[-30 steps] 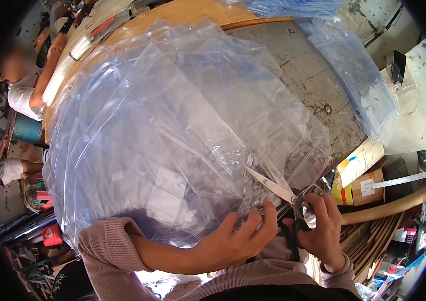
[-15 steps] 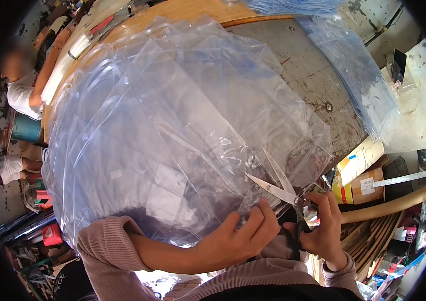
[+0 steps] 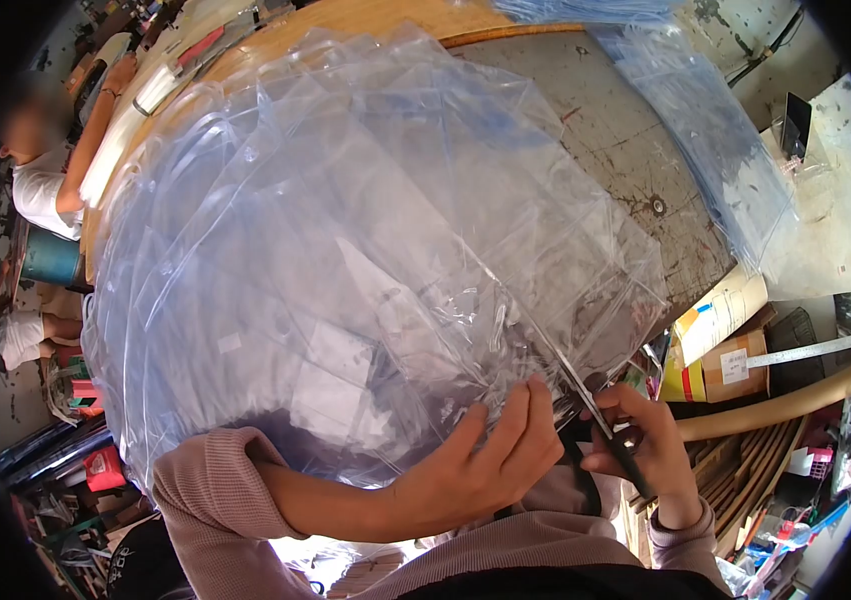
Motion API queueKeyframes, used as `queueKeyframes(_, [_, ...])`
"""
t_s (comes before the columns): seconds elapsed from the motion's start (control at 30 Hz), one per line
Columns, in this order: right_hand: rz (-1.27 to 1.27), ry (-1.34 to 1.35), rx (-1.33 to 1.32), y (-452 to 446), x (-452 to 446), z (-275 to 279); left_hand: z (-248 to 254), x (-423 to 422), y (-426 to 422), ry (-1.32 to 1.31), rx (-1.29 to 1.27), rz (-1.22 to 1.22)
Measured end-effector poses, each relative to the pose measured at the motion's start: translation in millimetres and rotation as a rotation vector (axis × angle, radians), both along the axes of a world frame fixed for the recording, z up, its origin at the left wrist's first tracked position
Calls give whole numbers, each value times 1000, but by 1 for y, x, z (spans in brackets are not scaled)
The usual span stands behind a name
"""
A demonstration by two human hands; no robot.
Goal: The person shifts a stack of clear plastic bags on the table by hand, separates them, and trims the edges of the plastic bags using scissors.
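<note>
A large fanned pile of clear plastic sheets (image 3: 345, 220) covers most of the table before me. Near its lower right edge my left hand (image 3: 490, 465) is closed on the plastic, its fingertips bunched at the crumpled edge. Just right of it, my right hand (image 3: 650, 445) holds the scissors (image 3: 590, 398) by their black handles. The scissors are seen nearly edge-on, with the blades pointing up and left over the plastic. Whether the blades are apart cannot be made out. A white paper piece (image 3: 335, 385) shows through the sheets.
A co-worker (image 3: 50, 185) is at the upper left by the wooden table (image 3: 345, 18). More plastic sheets (image 3: 705, 140) lie at the upper right, near a phone (image 3: 795, 127). Below are a cardboard box (image 3: 735, 368) and a tan tube (image 3: 775, 405).
The scissors have turned from a flat view with spread blades to a nearly edge-on view. My right hand has rotated with them. My left hand has shifted slightly, and the plastic near it has moved.
</note>
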State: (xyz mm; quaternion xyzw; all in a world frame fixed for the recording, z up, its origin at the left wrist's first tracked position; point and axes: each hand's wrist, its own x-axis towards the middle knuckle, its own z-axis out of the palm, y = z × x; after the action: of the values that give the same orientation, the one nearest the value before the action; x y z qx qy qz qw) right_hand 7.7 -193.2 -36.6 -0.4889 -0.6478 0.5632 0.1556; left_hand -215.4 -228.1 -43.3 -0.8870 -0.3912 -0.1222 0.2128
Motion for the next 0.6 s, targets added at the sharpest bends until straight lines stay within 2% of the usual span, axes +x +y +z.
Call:
queueKeyframes(0.03, [-13,133,-210,1,2,-3,0,0,1,-19,-8,10])
queueKeyframes(0.13, [-10,289,-348,2,7,-11,2,0,1,-44,-30,21])
queueKeyframes(0.37, [-54,294,-364,2,3,-7,-1,2,2,-76,-21,21])
queueKeyframes(0.6, [-54,202,-238,1,-3,-6,-1,2,2,-76,-63,0])
